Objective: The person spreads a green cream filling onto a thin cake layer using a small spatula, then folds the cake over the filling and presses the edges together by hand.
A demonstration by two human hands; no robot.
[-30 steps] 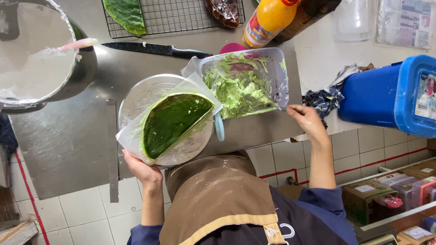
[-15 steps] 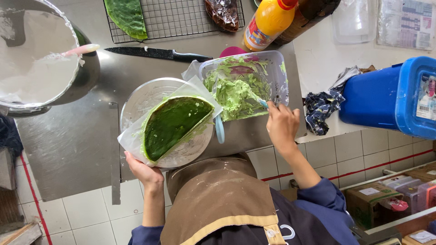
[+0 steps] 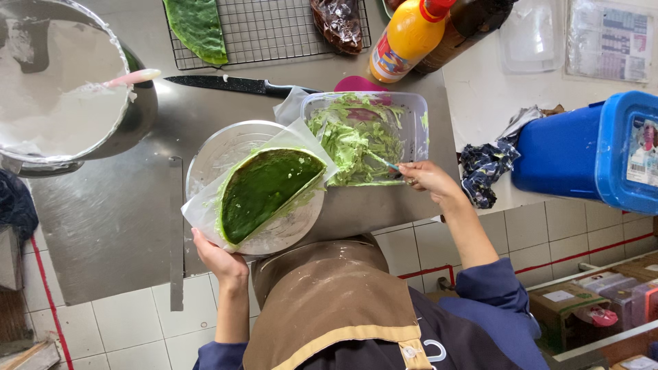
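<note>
steel counter: left hand grips glass plate; right hand grips spatula.

The left hand shows only its back and wrist; its fingers are hidden under the clear round plate and the plastic sheet it supports, so the grip cannot be read. The thin utensil pinched in the right hand is too small to identify, and its tip is lost among the green scraps in the clear container. Far beyond the left hand, the large white-filled bowl is cut by the top and left edges.
</note>
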